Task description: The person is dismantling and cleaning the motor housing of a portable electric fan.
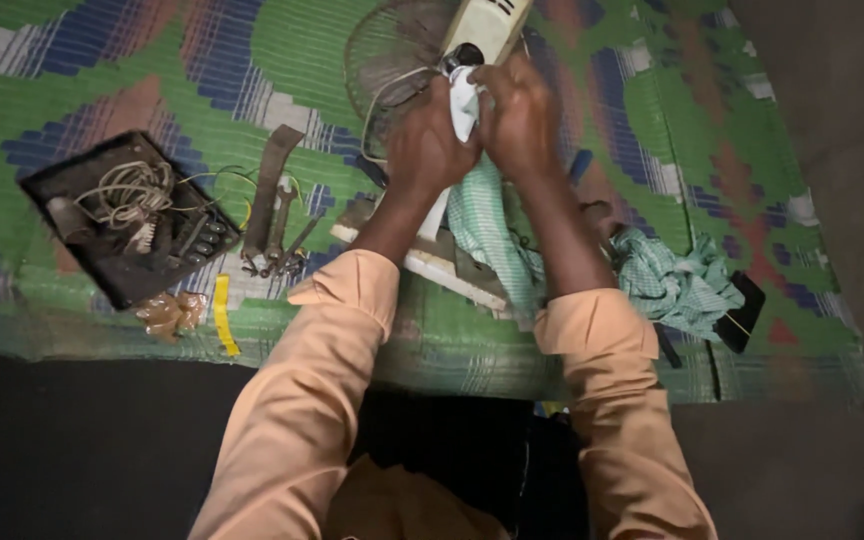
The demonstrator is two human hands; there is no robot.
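Informal floor-level repair spot, likely in a home: woven green plastic mat [152, 60] on bare floor, black tray [122, 215] of wire and parts, loose hand tools [274, 215], dismantled fan [402, 60].

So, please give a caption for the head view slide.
Left hand and right hand press a white-green checked cloth against a cream fan motor housing.

A green mat [712, 110] with blue, white and reddish stripes, a green-checked cloth [482, 230], peach sleeves [312, 400], a black tray [62, 190].
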